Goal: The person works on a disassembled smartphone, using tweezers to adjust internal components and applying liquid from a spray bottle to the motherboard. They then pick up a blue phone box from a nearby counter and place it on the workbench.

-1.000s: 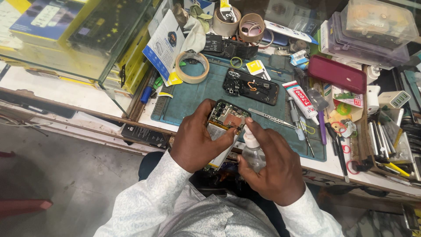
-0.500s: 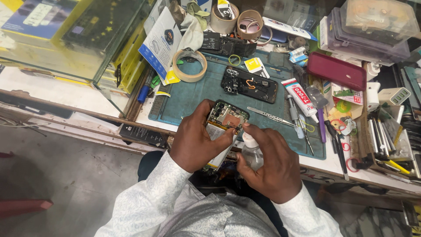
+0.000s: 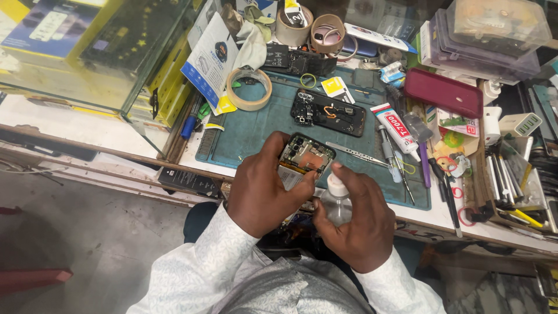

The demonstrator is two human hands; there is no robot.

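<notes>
My left hand (image 3: 263, 192) grips an opened phone (image 3: 305, 157) with its back off, so the circuit board and battery show. It holds the phone tilted over the near edge of the teal work mat (image 3: 256, 134). My right hand (image 3: 356, 224) is wrapped around a small clear squeeze bottle (image 3: 336, 200) with a white nozzle, just right of the phone and close to its lower edge. Both wrists wear pale patterned sleeves.
On the mat lie a second dismantled black phone (image 3: 328, 111), metal tweezers (image 3: 356, 154) and a white glue tube (image 3: 395, 127). A tape roll (image 3: 249, 89) sits at the back left, a red case (image 3: 443, 92) at the right. Pens and tools (image 3: 511, 192) crowd the right side. A glass case (image 3: 87, 52) stands left.
Both hands have stayed at the mat's near edge. My right hand with the bottle has shifted slightly nearer the phone's lower edge.
</notes>
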